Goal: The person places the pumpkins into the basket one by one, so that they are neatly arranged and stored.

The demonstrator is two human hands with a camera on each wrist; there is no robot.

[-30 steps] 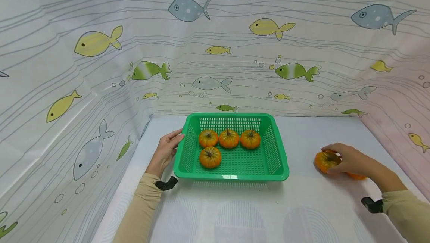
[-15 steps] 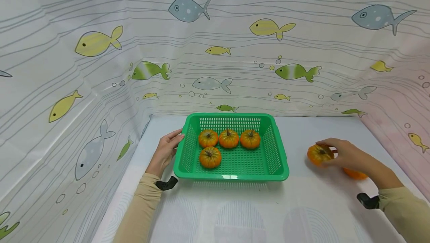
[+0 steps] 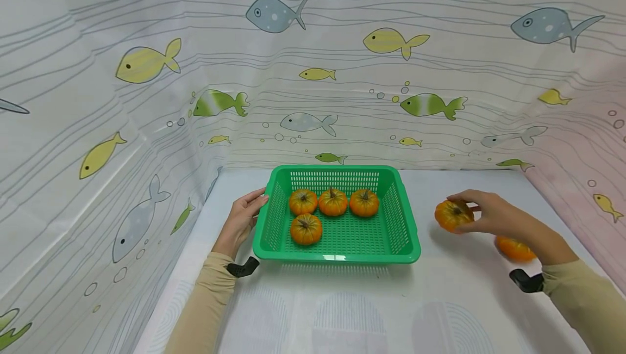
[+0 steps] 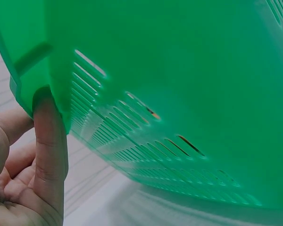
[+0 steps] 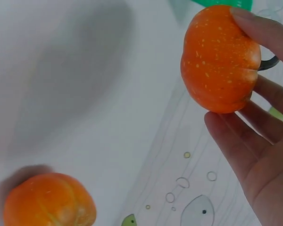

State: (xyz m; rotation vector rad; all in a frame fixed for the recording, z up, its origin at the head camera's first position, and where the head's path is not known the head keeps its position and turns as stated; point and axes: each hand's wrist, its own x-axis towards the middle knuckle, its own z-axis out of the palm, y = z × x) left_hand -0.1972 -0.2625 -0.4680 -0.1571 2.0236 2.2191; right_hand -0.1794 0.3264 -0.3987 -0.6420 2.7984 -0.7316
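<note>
My right hand (image 3: 501,221) holds a small orange pumpkin (image 3: 447,217) above the table, right of the green basket (image 3: 337,259). In the right wrist view the thumb is at one side of this pumpkin (image 5: 219,61) and fingers at the other, with its dark curved stem toward the palm. Another pumpkin (image 3: 514,249) lies on the table below the right forearm. Several pumpkins (image 3: 333,202) sit inside the basket, three along the back and one in front at the left. My left hand (image 3: 239,221) holds the basket's left rim, its fingers (image 4: 49,141) up against the wall.
The white table (image 3: 362,310) carries pale round patterns. A fish-print sheet (image 3: 342,87) rises behind it and along both sides. A dark wrist camera (image 3: 527,280) is strapped on the right wrist, and another wrist camera (image 3: 243,267) on the left.
My right hand has lifted the pumpkin off the table and moved it left toward the basket, uncovering more of the other pumpkin. The left hand and basket have stayed put.
</note>
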